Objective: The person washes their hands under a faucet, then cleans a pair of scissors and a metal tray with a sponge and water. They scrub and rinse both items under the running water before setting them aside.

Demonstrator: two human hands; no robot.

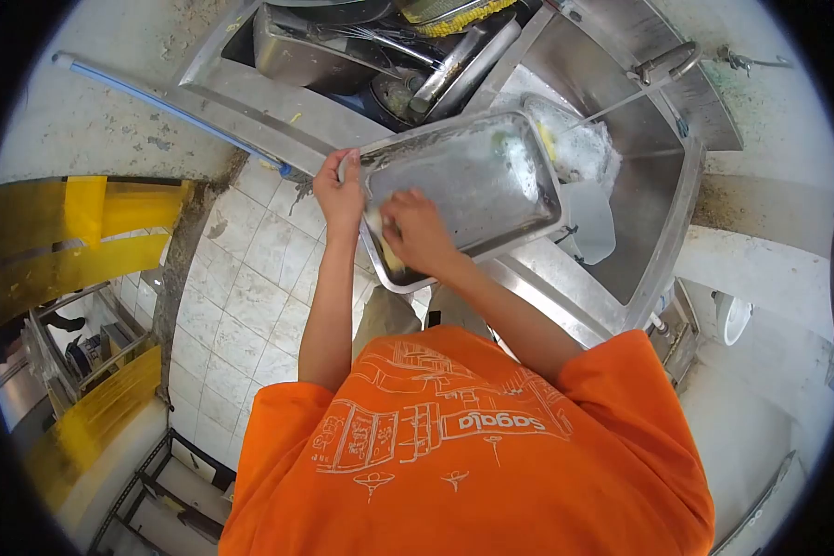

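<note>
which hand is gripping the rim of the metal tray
The left hand, its thumb over the rim of the metal tray; the right hand is down inside the tray, on something yellowish.

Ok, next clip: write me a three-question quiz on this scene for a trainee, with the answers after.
1. What is the left hand gripping?
a) a whisk
b) the rim of the metal tray
c) a plastic bottle

2. True or false: water is running from the tap towards the suds in the sink.

3. Fill in the colour: the person's shirt is ____.

Key: 1 b; 2 true; 3 orange.
</note>
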